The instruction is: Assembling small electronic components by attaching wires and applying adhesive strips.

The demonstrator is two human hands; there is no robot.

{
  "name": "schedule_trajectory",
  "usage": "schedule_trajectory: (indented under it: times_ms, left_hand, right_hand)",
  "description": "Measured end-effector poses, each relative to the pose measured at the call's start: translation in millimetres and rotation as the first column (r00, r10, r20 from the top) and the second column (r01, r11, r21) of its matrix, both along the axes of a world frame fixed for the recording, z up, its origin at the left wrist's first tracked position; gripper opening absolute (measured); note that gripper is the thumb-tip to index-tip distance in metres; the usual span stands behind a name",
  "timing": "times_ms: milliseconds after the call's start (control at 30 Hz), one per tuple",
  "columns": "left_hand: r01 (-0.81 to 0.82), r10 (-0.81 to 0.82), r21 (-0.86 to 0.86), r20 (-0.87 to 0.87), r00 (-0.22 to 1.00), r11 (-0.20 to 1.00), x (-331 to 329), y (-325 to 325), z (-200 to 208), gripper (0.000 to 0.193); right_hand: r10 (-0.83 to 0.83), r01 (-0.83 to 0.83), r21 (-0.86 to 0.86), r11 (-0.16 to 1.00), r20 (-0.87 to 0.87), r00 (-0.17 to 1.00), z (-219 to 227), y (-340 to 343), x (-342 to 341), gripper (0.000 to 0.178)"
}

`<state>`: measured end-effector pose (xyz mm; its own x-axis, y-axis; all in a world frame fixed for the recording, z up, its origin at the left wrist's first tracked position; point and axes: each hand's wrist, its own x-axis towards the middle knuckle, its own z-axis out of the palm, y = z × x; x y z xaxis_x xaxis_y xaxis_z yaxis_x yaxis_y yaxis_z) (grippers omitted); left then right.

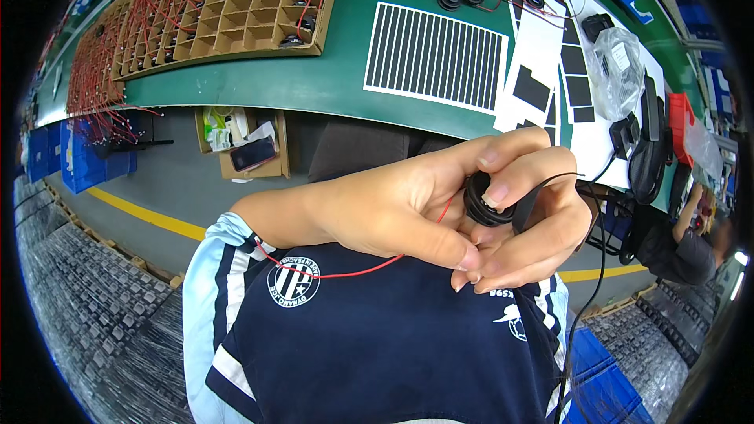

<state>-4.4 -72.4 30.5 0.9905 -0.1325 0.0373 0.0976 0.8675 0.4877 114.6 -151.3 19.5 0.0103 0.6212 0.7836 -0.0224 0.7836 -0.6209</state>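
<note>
Both my hands meet in front of my chest, closed around a small round black part [477, 206] that looks like a little speaker. My left hand [377, 208] reaches in from the left, its thumb stretched along the near side of the part. On the right, my right hand [561, 224] curls its fingers about the part, and a fingertip presses on its face. A narrow black strip [528, 210] stands between the part and the right fingers. From the part a thin red wire [357, 274] runs under the left hand and across my shirt. Overlapping fingers hide much of the grip.
On the green table [259, 93] lie a divided cardboard tray [243, 12] with red-wired parts, a white sheet of black strips [436, 59] and loose round black parts [452, 0]. A clear plastic bag [616, 63] lies at right, near a red bin [680, 127]. Another person [683, 247] is at far right.
</note>
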Motion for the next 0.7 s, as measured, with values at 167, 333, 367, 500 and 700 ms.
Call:
schedule_trajectory:
  times_ms: [167, 333, 367, 500, 700]
  left_hand:
    - [0.026, -0.026, -0.011, -0.025, 0.999, 1.000, -0.2, 2.3, 1.9, 0.068]
    - [-0.003, 0.004, 0.011, -0.021, 1.000, 1.000, 1.0, -1.0, 0.3, 0.065]
    - [-0.026, 0.026, 0.016, 0.005, 1.000, 1.000, 1.6, -2.0, -0.4, 0.062]
    - [0.003, -0.003, 0.003, -0.034, 0.999, 1.000, 2.0, 0.1, 4.9, 0.063]
    - [-0.006, 0.006, -0.021, -0.007, 1.000, 1.000, 2.6, -1.7, 1.5, 0.065]
  right_hand:
    - [-0.015, 0.015, 0.009, 1.000, -0.003, 1.000, -1.3, 3.4, -2.7, 0.014]
    - [-0.027, 0.027, 0.017, 0.999, -0.006, 1.000, -2.1, 4.4, -2.0, 0.015]
    - [-0.030, 0.030, 0.018, 0.999, -0.006, 1.000, -2.2, 4.9, -3.3, 0.015]
    - [-0.047, 0.047, 0.025, 0.999, -0.008, 0.999, -3.4, 6.8, -0.2, 0.015]
    - [-0.058, 0.059, 0.037, 0.998, -0.012, 0.998, -3.1, 6.7, 0.8, 0.015]
